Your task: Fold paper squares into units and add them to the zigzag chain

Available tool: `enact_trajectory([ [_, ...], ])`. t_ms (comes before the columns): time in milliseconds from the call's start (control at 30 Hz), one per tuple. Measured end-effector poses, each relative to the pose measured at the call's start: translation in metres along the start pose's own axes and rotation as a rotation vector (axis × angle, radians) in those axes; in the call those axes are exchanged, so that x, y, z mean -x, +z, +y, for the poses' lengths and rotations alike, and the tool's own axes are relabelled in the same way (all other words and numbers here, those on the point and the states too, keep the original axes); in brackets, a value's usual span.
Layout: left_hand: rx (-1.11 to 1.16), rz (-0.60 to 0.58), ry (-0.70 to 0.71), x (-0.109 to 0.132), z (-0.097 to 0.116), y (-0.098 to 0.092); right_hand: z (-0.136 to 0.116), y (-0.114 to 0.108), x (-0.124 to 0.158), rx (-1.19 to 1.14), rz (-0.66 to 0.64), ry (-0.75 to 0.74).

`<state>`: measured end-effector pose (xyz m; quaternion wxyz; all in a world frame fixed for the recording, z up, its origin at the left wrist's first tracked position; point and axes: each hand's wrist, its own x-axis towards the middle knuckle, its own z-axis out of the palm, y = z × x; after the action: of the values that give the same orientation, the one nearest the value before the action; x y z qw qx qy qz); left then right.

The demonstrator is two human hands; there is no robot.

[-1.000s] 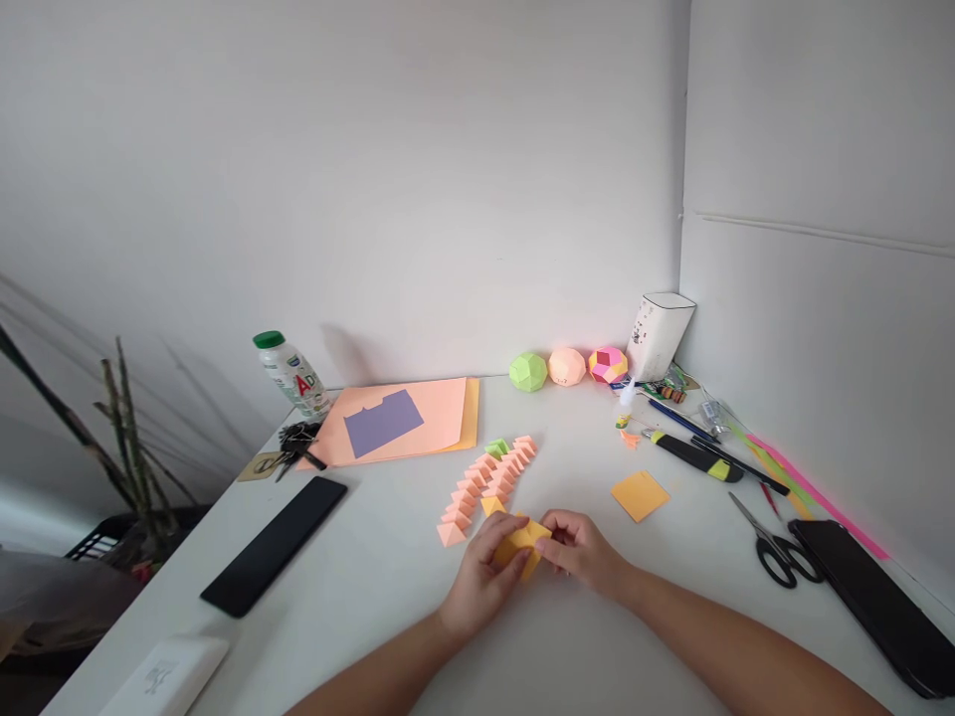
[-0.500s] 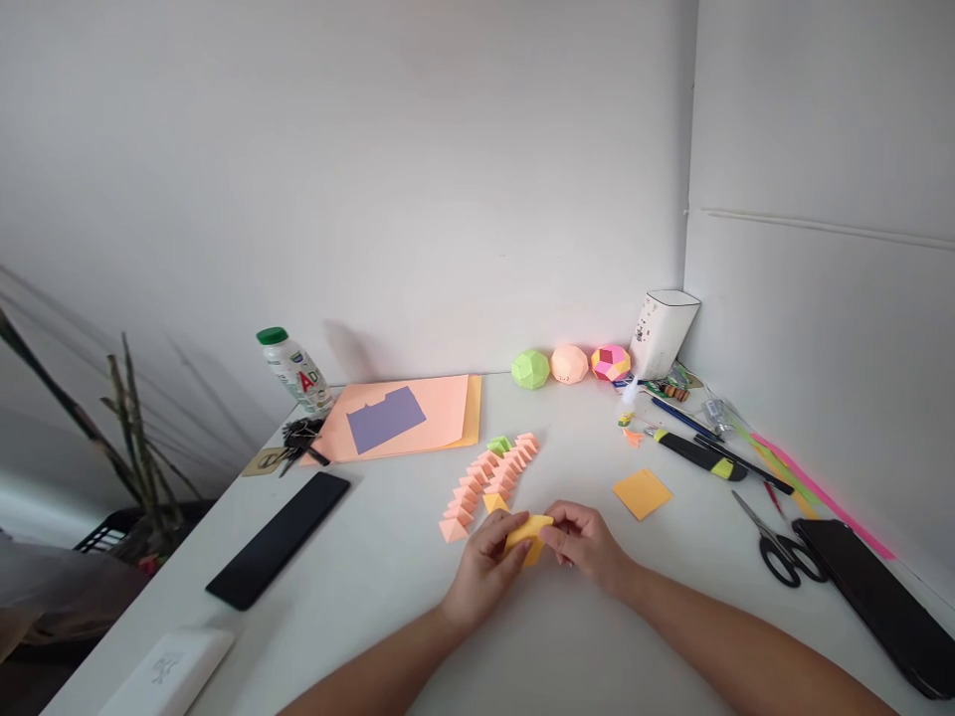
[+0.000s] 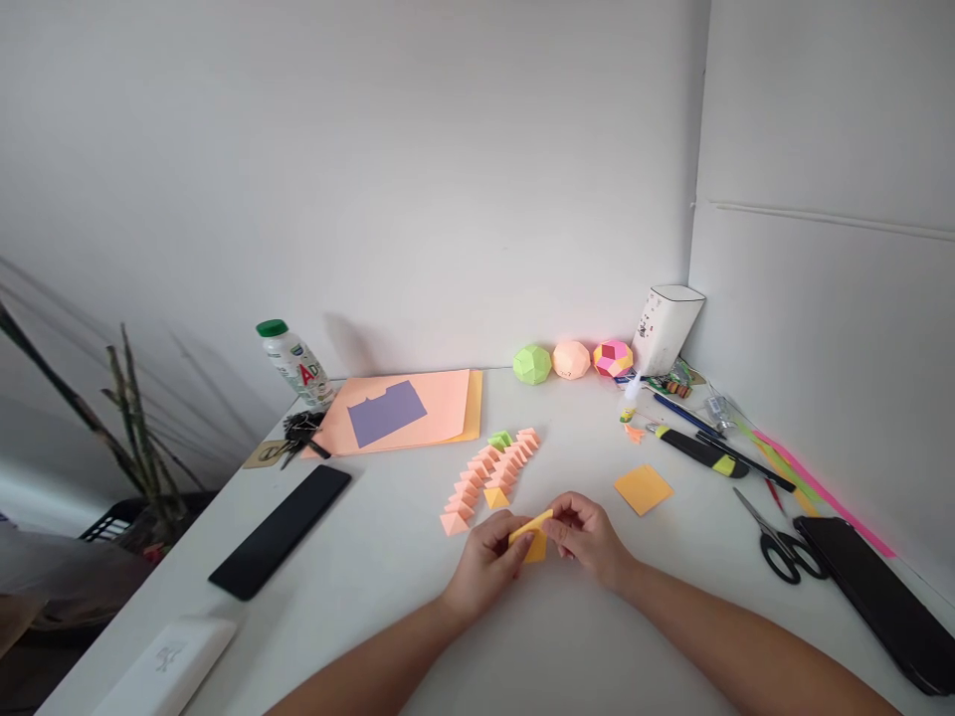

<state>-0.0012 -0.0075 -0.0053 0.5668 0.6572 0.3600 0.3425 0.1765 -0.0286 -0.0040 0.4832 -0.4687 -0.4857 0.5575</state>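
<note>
Over the last second, the held paper (image 3: 535,549) has been tipped and narrowed: its broad yellow-orange face was shown earlier, and now a slim folded band is seen along its top with a flap hanging below. The hands have been kept in nearly the same place, and the whole view has been shifted slightly.

The paper is held low over the white table (image 3: 589,636), between the two hands. Its left part is pinched between thumb and fingers of the left hand (image 3: 486,559); its upper right corner is gripped by the fingertips of the right hand (image 3: 587,537). The hands are set close together, joined by the paper. Whether the right hand's lower fingers touch it cannot be told.

Just beyond the left hand, an orange folded piece (image 3: 495,497) is placed at the near end of a row of peach pieces (image 3: 510,462). A second peach row (image 3: 466,485) is laid to its left, and green pieces (image 3: 499,439) are set near the far end. Right of the hands, an orange square (image 3: 644,489) is laid flat.

Farther right, scissors (image 3: 770,535), a black case (image 3: 872,602) and a utility knife (image 3: 693,450) are spread out. By the back wall, three faceted balls (image 3: 571,360) are lined up beside a white box (image 3: 667,330). At left, a purple cutout (image 3: 389,415) is rested on peach sheets (image 3: 448,403).
</note>
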Motion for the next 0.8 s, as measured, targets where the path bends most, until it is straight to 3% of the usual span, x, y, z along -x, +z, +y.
enact_trajectory([
  [800, 0.002, 0.013, -0.008, -0.0005, 0.0009, 0.0001, -0.0007, -0.0009, -0.0024, 0.018, -0.002, 0.029],
])
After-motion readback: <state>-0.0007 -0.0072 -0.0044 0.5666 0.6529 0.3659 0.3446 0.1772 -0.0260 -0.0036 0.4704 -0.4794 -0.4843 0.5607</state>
